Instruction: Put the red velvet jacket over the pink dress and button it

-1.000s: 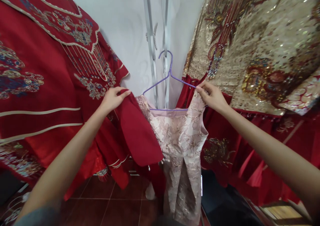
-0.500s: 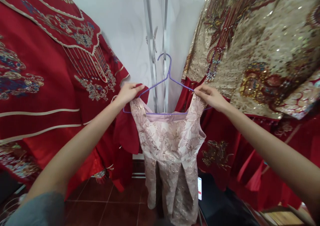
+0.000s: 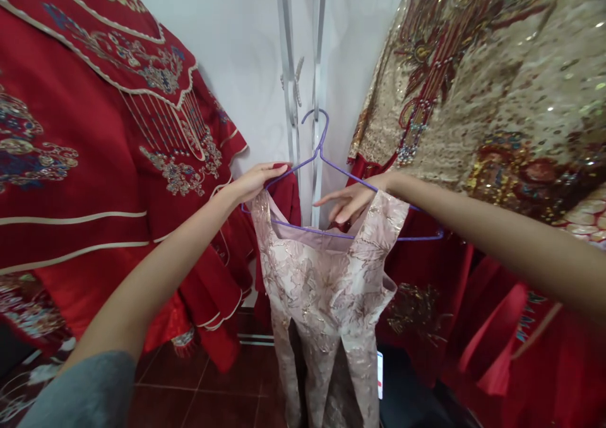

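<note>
A pale pink brocade dress [image 3: 326, 283] hangs on a purple wire hanger [image 3: 331, 163] hooked to a white metal rail [image 3: 286, 68]. My left hand [image 3: 255, 180] pinches the dress's left strap where it lies over the hanger's left end. My right hand [image 3: 348, 202] reaches in over the neckline at the hanger's bottom wire, fingers stretched out and apart, holding nothing. The right strap lies over the hanger's right arm.
A red embroidered robe [image 3: 89, 163] hangs close on the left. A gold sequinned robe [image 3: 487, 87] over red fabric hangs on the right. A white wall [image 3: 227, 43] is behind. Dark red floor tiles [image 3: 199, 396] lie below, with a dark object [image 3: 411, 396] at the lower right.
My right hand let go of the right strap and moved left to the neckline, fingers opening. My left hand shifted from the red sleeve to the dress's left strap. The dress now hangs spread.
</note>
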{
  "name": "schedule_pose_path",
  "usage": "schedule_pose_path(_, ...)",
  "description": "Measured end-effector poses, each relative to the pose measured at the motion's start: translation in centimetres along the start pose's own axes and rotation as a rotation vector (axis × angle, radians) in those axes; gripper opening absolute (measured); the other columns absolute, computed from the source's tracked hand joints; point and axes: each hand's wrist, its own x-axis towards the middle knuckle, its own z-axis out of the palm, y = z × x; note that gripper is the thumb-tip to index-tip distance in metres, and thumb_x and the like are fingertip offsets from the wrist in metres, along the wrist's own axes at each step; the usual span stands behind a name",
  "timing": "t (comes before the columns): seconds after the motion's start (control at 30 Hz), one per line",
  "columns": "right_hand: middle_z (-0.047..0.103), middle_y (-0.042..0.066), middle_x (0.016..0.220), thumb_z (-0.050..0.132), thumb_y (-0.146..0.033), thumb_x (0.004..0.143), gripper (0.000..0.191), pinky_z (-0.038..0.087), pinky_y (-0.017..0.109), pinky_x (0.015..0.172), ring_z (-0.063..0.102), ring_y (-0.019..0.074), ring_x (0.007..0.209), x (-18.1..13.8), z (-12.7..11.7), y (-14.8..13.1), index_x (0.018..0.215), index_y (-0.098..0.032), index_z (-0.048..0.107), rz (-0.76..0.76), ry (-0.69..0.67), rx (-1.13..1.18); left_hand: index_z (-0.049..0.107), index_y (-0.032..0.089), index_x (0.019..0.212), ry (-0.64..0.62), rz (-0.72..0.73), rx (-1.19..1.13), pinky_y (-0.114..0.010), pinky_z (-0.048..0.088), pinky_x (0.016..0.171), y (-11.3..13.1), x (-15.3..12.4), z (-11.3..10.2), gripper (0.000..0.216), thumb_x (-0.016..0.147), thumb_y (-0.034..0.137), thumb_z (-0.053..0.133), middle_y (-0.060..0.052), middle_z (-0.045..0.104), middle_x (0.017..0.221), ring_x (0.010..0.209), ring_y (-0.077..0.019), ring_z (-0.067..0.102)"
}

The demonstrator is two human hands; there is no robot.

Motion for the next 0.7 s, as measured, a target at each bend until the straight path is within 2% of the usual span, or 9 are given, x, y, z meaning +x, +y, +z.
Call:
schedule_pose_path(0.1,0.062,0.008,0.119,0.074,-0.047,0.069,0.050,0.052,0.030,0.080,0.057,0.0201,0.110,2.6,-0.4,-0.2,0.109,-0.020,0.060,-0.035,0.103,-0.019,0.072,0.017,0.089,-0.007,-0.016,-0.010,-0.038,0.039,0.103,-0.2,1.1,0.6,0.032,0.071,0.043,0.073,-0.007,0.072,0.104,0.109,-0.0236,0.061)
schedule_pose_path(0.2,0.063,0.007,0.112,0.076,-0.045,0.066,0.040,0.050,0.030,0.085,0.053,0.0219,0.115,4.3,-1.0,-0.3,0.094,-0.020,0.061,-0.099,0.182,-0.049,0.072,0.017,0.086,0.004,-0.017,-0.021,-0.038,0.040,0.101,-0.6,1.5,1.1,0.033,0.069,0.045,0.074,-0.007,0.073,0.101,0.106,-0.0242,0.061)
schedule_pose_path(0.3,0.063,0.003,0.103,0.073,-0.043,0.068,0.032,0.048,0.031,0.086,0.055,0.0201,0.108,5.4,-1.2,0.1,0.084,-0.021,0.057,-0.158,0.192,-0.010,0.071,0.016,0.083,0.048,-0.011,-0.033,-0.037,0.041,0.099,-0.8,1.4,1.4,0.036,0.067,0.048,0.074,-0.006,0.074,0.096,0.105,-0.0253,0.061)
schedule_pose_path(0.4,0.062,0.001,0.091,0.069,-0.041,0.071,0.028,0.047,0.032,0.088,0.058,0.0166,0.095,6.1,-0.8,0.9,0.078,-0.021,0.051,-0.227,0.178,0.139,0.070,0.016,0.079,0.075,-0.029,-0.053,-0.038,0.043,0.096,-0.8,1.2,1.4,0.036,0.065,0.048,0.076,-0.005,0.073,0.091,0.100,-0.0254,0.062)
schedule_pose_path(0.5,0.061,0.000,0.080,0.067,-0.039,0.073,0.027,0.048,0.033,0.084,0.060,0.0153,0.081,6.2,-0.4,1.5,0.078,-0.021,0.047,-0.212,0.183,0.243,0.068,0.015,0.078,0.084,-0.052,-0.092,-0.038,0.045,0.093,-0.8,1.0,1.0,0.037,0.063,0.048,0.077,-0.006,0.072,0.087,0.094,-0.0248,0.064)
schedule_pose_path(0.6,0.060,-0.001,0.072,0.063,-0.042,0.077,0.024,0.049,0.034,0.076,0.060,0.0161,0.072,5.5,-0.4,1.2,0.083,-0.023,0.049,-0.142,0.266,0.146,0.069,0.014,0.079,0.088,-0.030,-0.054,-0.038,0.045,0.093,-0.9,0.9,0.4,0.038,0.062,0.048,0.077,-0.007,0.071,0.090,0.095,-0.0250,0.063)
schedule_pose_path(0.7,0.061,0.001,0.072,0.055,-0.055,0.082,0.033,0.048,0.033,0.073,0.059,0.0178,0.073,4.1,-0.8,-0.1,0.081,-0.022,0.055,-0.134,0.495,-0.157,0.071,0.014,0.082,0.098,0.052,0.045,-0.038,0.043,0.096,-0.8,0.8,-0.6,0.039,0.065,0.049,0.075,-0.007,0.068,0.101,0.102,-0.0251,0.060)
